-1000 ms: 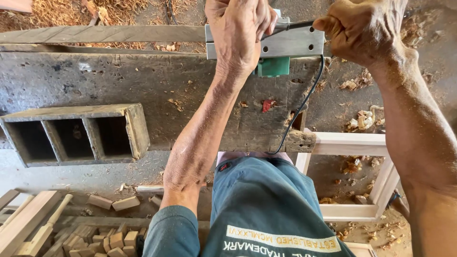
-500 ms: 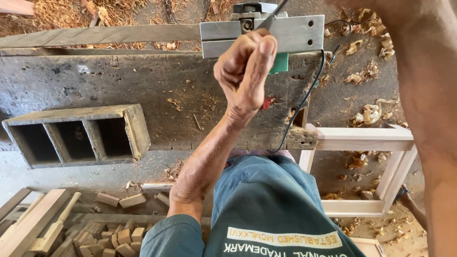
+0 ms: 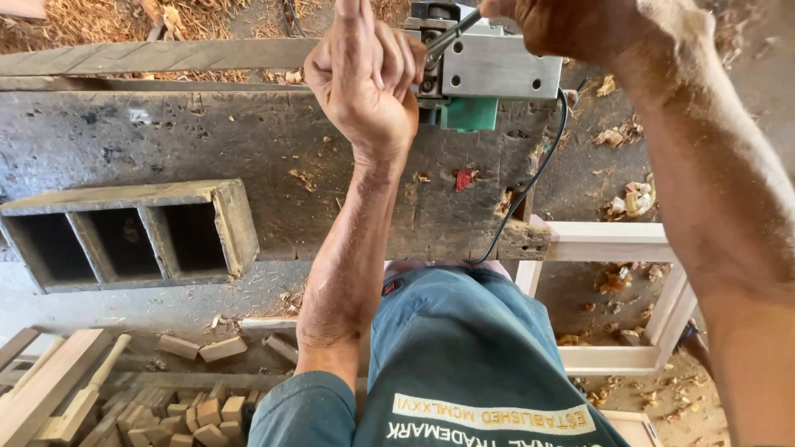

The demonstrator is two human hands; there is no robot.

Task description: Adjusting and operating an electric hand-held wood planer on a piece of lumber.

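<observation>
An electric planer (image 3: 497,70) with a bare metal sole plate and a green body lies upturned at the far edge of a worn grey workbench (image 3: 207,141). My right hand (image 3: 580,33) is closed on a thin dark tool (image 3: 451,35) whose tip points into the planer's left end. My left hand (image 3: 364,91) is raised just left of that end. Its fingers are curled against the planer by the tool's tip and one finger points up. Whether it grips anything is hidden. A black cable (image 3: 530,190) runs from the planer down over the bench's front.
A grey wooden box (image 3: 124,240) with three open compartments sits on the bench at left. A long plank (image 3: 149,56) lies along the bench's far side. A white wooden frame (image 3: 613,244) stands at right. Wood offcuts (image 3: 190,406) and shavings cover the floor.
My left hand came off the planer's sole, dropped below it as a fist, then rose to its left end. My right hand has shifted left with the tool.
</observation>
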